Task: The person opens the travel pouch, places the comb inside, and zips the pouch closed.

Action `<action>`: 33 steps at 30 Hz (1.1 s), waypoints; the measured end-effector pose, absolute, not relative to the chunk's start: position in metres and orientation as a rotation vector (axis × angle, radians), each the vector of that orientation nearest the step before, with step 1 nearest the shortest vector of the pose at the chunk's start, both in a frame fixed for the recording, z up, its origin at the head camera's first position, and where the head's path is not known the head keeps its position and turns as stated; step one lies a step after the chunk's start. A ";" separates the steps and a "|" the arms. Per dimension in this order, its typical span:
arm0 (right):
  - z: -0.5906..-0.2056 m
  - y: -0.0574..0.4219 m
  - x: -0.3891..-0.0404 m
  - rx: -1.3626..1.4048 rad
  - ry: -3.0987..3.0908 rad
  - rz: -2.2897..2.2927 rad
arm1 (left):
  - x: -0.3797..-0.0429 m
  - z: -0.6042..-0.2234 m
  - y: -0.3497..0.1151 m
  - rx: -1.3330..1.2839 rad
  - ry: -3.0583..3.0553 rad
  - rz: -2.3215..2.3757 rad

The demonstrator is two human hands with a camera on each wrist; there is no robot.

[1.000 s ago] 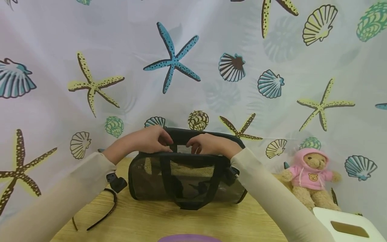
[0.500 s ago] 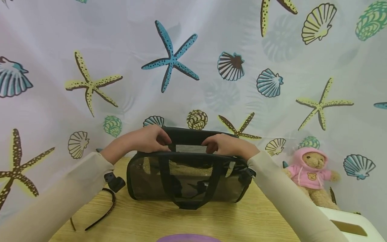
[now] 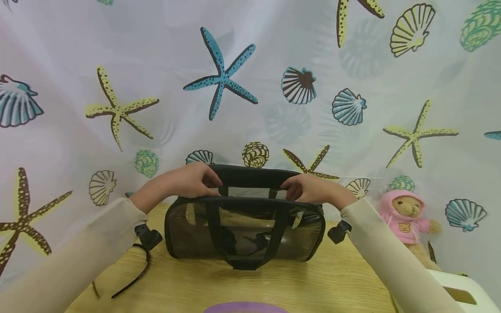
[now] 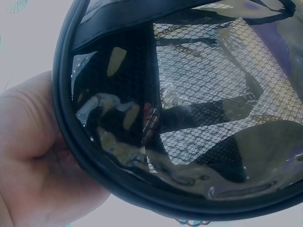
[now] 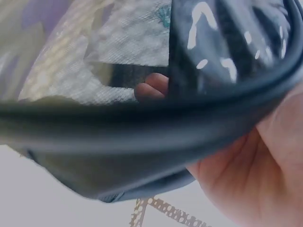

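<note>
A black duffel bag (image 3: pixel 248 224) with see-through sides, mesh and a hanging strap handle (image 3: pixel 245 264) stands at the back of the table, its top gaping. At the left part of the opening, my left hand (image 3: pixel 193 180) grips the front rim between thumb and fingers. Over the right part, my right hand (image 3: pixel 311 189) curls its fingers down into the opening at the rim; its thumb is hidden in the head view. Fingertips (image 5: pixel 152 87) show through the clear end panel in the right wrist view. Dark shapes behind the front panel cannot be told apart.
A black headband (image 3: pixel 142 271) lies left of the bag. The rim of a purple item (image 3: pixel 245 308) shows at the front edge. A teddy bear (image 3: pixel 407 217) in pink sits at the right, behind a white box (image 3: pixel 462 282). A patterned curtain (image 3: pixel 274 121) hangs behind.
My right hand has slid rightward along the bag's opening, away from the left hand, showing more of the gap between them. The left hand keeps its place on the rim.
</note>
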State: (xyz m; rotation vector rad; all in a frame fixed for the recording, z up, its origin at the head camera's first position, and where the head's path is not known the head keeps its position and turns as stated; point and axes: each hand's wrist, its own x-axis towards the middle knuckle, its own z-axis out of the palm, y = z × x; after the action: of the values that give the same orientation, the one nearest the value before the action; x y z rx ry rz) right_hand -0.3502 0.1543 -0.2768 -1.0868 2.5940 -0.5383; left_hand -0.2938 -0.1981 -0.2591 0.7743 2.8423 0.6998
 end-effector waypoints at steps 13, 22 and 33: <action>-0.283 0.186 -0.350 -1.072 2.617 -0.611 | -0.297 -0.261 -0.200 0.778 2.852 0.696; -0.284 0.191 -0.349 -1.013 2.617 -0.638 | -0.295 -0.259 -0.200 0.780 2.845 0.717; -0.264 0.178 -0.326 -1.107 2.973 -0.507 | -0.292 -0.260 -0.200 0.805 2.851 0.669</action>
State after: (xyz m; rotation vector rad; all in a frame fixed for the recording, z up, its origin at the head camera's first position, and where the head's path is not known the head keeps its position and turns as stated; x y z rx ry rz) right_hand -0.3261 0.1779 -0.2637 -1.1067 2.9734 -0.5071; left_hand -0.2921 -0.2002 -0.2598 0.8046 2.8507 0.6694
